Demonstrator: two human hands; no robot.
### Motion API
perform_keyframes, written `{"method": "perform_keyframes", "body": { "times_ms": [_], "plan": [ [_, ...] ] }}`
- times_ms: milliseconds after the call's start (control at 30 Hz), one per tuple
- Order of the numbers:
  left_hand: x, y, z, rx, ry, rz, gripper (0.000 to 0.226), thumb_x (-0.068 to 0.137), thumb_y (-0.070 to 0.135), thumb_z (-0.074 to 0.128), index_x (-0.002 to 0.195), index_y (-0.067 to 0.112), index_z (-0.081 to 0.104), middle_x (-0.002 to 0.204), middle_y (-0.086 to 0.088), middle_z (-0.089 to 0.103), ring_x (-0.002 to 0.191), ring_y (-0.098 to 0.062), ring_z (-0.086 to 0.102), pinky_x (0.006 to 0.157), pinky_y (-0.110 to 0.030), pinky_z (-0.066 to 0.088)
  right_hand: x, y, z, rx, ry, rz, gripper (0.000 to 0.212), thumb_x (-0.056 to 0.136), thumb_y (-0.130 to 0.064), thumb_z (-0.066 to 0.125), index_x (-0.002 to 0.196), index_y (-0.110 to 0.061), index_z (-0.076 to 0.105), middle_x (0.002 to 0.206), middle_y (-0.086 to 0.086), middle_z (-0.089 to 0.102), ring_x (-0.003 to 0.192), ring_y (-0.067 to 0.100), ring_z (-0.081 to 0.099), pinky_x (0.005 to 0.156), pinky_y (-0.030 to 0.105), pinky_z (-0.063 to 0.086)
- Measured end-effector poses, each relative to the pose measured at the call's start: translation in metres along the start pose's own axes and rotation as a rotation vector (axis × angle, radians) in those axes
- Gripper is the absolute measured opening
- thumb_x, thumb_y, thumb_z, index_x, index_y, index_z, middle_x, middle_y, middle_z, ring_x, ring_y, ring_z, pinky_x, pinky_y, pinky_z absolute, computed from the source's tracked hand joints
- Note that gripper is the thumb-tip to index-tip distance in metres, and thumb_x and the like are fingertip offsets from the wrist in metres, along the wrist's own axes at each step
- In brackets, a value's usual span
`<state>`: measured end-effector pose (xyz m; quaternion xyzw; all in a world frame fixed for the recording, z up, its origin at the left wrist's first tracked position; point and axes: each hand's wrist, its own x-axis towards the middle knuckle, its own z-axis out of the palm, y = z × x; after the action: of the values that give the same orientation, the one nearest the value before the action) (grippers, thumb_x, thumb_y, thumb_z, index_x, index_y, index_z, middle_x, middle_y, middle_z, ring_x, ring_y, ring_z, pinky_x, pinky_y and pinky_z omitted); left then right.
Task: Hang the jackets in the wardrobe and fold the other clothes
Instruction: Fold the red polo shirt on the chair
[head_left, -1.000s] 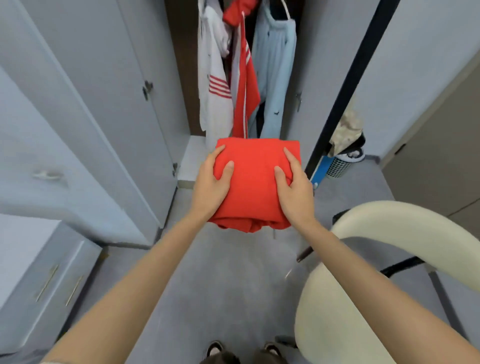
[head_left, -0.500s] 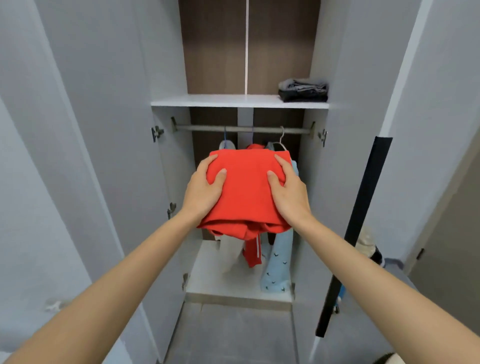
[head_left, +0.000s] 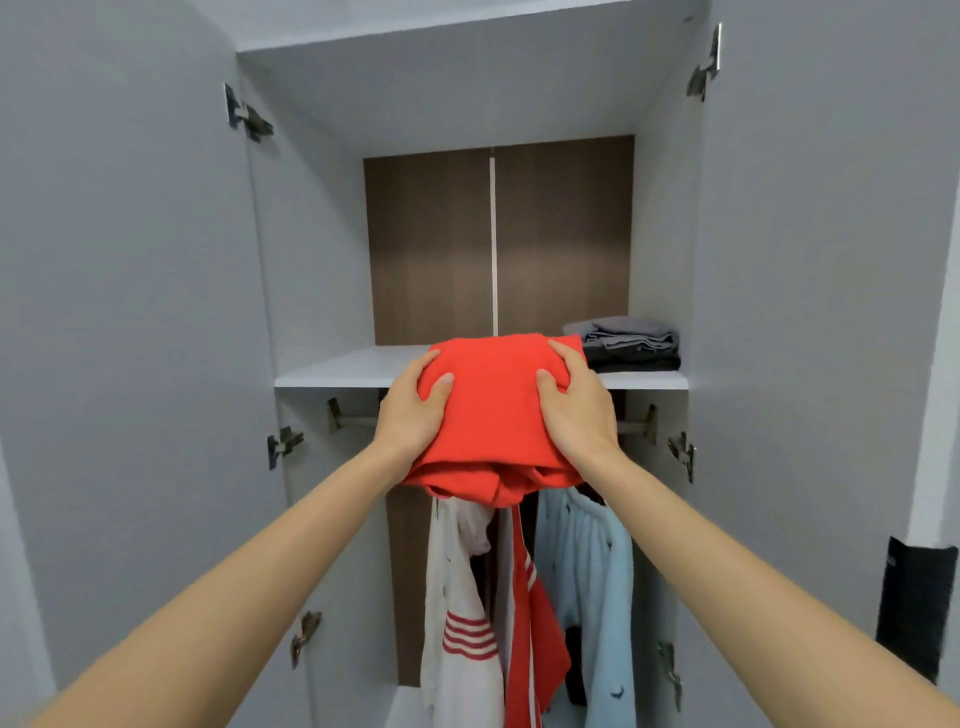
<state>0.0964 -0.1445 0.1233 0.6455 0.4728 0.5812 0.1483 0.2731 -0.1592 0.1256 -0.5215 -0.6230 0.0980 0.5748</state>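
- The person stands before the open wardrobe (head_left: 311, 234), both bare arms stretched up toward its shelf (head_left: 343, 371).
- A folded red garment (head_left: 493, 415) is held between the two hands near the middle of the view. Its far edge overlaps the shelf's front lip, but I cannot tell whether it rests on the board or is held just above it.
- The left hand (head_left: 410, 410) grips the bundle's nine o'clock side, thumb laid on top and fingers curled round the edge.
- The right hand (head_left: 579, 413) grips the three o'clock side the same way, thumb pressed into the cloth and fingers curled over the far corner.
- Loose folds of the red cloth sag from the near edge, at six o'clock of the bundle.
- A stack of grey clothes (head_left: 626, 345) lies folded on the shelf at two o'clock of the bundle, just beside the right fingertips and against the right wall.
- Under the shelf runs a rail (head_left: 356, 417), mostly hidden behind the hands.
- At six o'clock hang three jackets side by side: a white jacket (head_left: 462, 623) with red stripes, a red jacket (head_left: 530, 629) and a light blue jacket (head_left: 602, 597).
- The left door (head_left: 130, 312) stands open at nine o'clock and the right door (head_left: 821, 260) at three.
- A brown back panel (head_left: 431, 249) shows at twelve o'clock, above the shelf.
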Motion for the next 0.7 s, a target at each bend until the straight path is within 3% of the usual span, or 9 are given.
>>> {"method": "perform_keyframes", "body": {
  "times_ms": [300,467,633,700],
  "plan": [
    [0.153,-0.062,0.034,-0.017,0.012,0.120,0.043,0.097,0.025,0.053,0.138,0.016,0.046,0.139,-0.002,0.049,0.125,-0.016,0.046,0.097,-0.019,0.032,0.138,0.034,0.067,-0.061,0.046,-0.070,0.043,0.099,-0.032,0.044,0.141,-0.030,0.040,0.132,0.009,0.054,0.120,0.028,0.052,0.101,0.040,0.041],
    [0.240,-0.103,0.072,-0.030,-0.052,0.153,0.044,0.098,0.023,0.051,0.140,0.013,0.044,0.141,-0.004,0.048,0.128,-0.020,0.045,0.105,-0.027,0.032,0.220,0.067,0.101,-0.179,0.056,-0.057,0.044,0.099,-0.033,0.044,0.142,-0.029,0.039,0.134,0.009,0.054,0.120,0.031,0.051,0.098,0.040,0.042],
    [0.317,-0.147,0.118,-0.041,-0.130,0.160,0.043,0.099,0.019,0.048,0.141,0.012,0.041,0.143,-0.006,0.047,0.131,-0.021,0.043,0.102,-0.020,0.028,0.290,0.108,0.134,-0.362,0.056,-0.046,0.044,0.099,-0.028,0.044,0.144,-0.028,0.039,0.133,0.012,0.054,0.122,0.032,0.050,0.099,0.039,0.041],
    [0.336,-0.162,0.138,-0.036,-0.235,0.158,0.046,0.100,0.020,0.045,0.144,0.013,0.035,0.147,-0.007,0.042,0.133,-0.021,0.040,0.102,-0.018,0.026,0.310,0.125,0.144,-0.490,0.046,-0.045,0.046,0.100,-0.025,0.042,0.146,-0.027,0.037,0.132,0.016,0.052,0.121,0.035,0.049,0.097,0.039,0.040]
  ]
}}
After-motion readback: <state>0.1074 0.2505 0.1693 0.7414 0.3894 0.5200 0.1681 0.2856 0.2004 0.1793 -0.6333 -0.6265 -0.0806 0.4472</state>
